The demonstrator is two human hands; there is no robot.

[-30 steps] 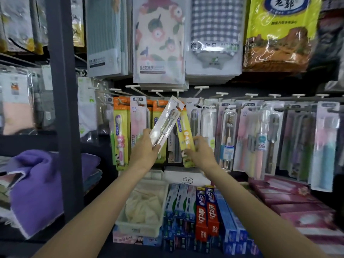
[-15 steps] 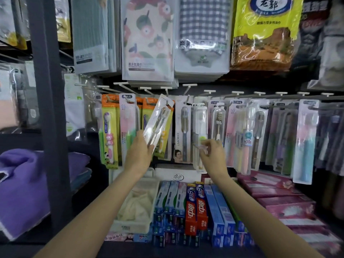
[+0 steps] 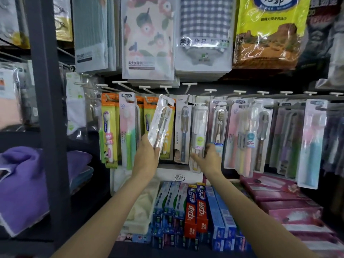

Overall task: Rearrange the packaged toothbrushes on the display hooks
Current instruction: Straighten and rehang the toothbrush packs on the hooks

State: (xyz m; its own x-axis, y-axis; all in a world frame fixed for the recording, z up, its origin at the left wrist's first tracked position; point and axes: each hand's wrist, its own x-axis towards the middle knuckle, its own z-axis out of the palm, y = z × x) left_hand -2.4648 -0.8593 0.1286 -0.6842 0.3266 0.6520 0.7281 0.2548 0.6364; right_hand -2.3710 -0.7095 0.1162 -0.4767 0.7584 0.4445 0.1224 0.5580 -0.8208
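Hands first: left hand (image 3: 146, 155) grips a clear toothbrush pack (image 3: 160, 121) by its bottom end, fingers wrapped round the lower edge, pack tilted with its top leaning right. Its hang tab sits up near a hook tip, in front of the orange-and-yellow kids' pack (image 3: 168, 135); can't tell if the hole is threaded on yet. Right hand (image 3: 208, 157) is at the bottom of the white cased toothbrush pack (image 3: 199, 131), fingers loosely curled against its lower edge; blurred, so can't tell whether it pinches the pack or only touches it.

Outward: row of white-tipped display hooks (image 3: 189, 84) runs across, all carrying hanging packs — LMK dark-brush pack (image 3: 183, 131) between the two hands, pink SS pack (image 3: 128, 131) left of the held one, more pastel packs to the right. Toothpaste boxes (image 3: 195, 207) stacked on the shelf below, towel packages (image 3: 149, 38) above, purple towel (image 3: 24, 181) far left.

Step, as a judgement: mid-rehang, held pack being lined up for a hook. Next move needs the tab hole brought square to the hook tip and slid back, with the right hand steadying or parting neighbours. Risk: tilted pack snagging the adjacent card.
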